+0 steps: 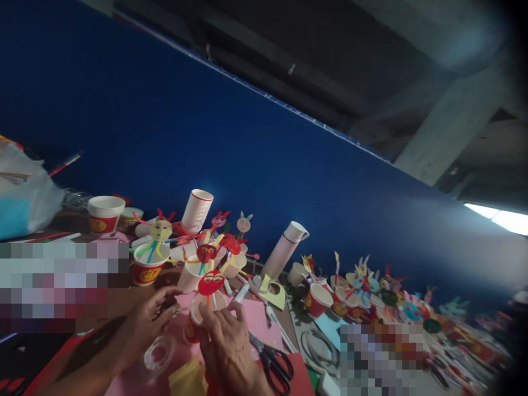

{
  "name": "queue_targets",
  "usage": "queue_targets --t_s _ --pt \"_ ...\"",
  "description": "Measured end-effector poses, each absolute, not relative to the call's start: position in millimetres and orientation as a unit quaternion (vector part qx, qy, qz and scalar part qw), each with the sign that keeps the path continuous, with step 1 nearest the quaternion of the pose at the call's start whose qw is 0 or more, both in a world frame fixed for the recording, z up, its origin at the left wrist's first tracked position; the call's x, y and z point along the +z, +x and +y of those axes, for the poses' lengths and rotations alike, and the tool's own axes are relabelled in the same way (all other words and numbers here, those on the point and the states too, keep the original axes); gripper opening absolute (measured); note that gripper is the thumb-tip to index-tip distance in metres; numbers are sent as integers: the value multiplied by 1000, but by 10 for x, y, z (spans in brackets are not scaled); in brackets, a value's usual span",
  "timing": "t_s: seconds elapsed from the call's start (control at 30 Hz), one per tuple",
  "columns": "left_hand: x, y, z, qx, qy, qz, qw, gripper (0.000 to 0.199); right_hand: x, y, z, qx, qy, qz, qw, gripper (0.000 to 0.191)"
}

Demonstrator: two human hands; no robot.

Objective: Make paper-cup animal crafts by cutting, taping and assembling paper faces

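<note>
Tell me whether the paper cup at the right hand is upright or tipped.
Upright: the paper cup has its rim facing up, with the red paper face above it; the right hand hides part.

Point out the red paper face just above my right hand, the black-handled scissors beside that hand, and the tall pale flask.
Red paper face (212,284): head view, middle of its front.
Black-handled scissors (269,356): head view, where the handles meet.
Tall pale flask (282,253): head view, middle of its body.
</note>
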State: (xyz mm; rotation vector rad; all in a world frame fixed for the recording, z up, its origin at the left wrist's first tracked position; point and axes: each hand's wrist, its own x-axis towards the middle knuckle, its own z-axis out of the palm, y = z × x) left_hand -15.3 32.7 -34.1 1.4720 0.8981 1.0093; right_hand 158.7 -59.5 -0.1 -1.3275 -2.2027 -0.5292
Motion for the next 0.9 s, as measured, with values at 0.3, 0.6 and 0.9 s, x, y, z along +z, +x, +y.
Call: queue_targets --t_s 0.3,0.6,0.9 --pt "-215 -131 246 451 635 377 501 33 141 1577 -667 -167 -492 -795 312 39" --pt "-255 -154 264 457 634 363 507 30 484 1750 -669 -44 -512 -659 549 23" --pt "-186 -152 203 460 628 363 512 31 858 1557 -644 131 -522 -664 518 9"
